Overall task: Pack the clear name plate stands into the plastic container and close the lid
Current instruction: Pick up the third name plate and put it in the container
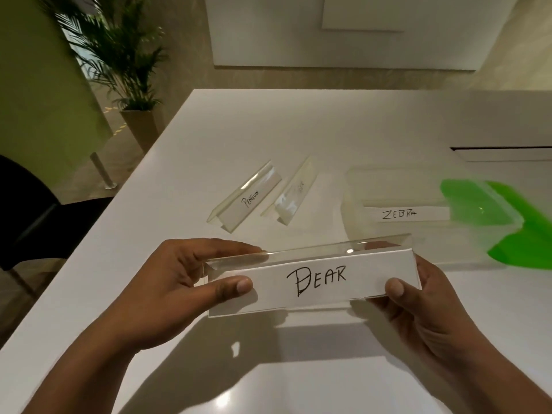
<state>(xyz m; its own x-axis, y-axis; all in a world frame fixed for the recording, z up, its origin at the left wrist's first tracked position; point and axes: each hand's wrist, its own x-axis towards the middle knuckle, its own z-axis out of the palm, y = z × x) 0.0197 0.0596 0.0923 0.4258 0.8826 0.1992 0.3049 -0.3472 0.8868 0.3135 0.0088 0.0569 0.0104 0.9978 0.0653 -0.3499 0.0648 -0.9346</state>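
Step in hand: carrying a stand to the container. One stand packed, one held, two on the table, lid off.

I hold the DEAR stand (313,282) in the air over the near part of the white table (209,138), lettered face towards me. My left hand (179,288) grips its left end, thumb on the front face, fingers curled over the top ridge. My right hand (433,300) grips the right end the same way, thumb on the front; its fingers are hidden behind the stand.

The plastic container (352,186) stands to the right and beyond the held stand, open. The ZEBRA stand (406,214) lies inside it. The green lid (537,243) lies at the container's right side; this area is blurred, so I cannot tell whether the two touch. The PENGUIN stand (248,198) and a second stand (291,194), label unreadable, sit side by side on the table, left of the container.

Next move, my judgement: swing the stand right, line it up lengthwise with the container, and lower it beside ZEBRA.

Materials: the stands are clear, rigid, glossy, tent-shaped, with sharp edges and a white paper insert. Likely slippery. The container is translucent, with rounded corners. The table is smooth and reflective.
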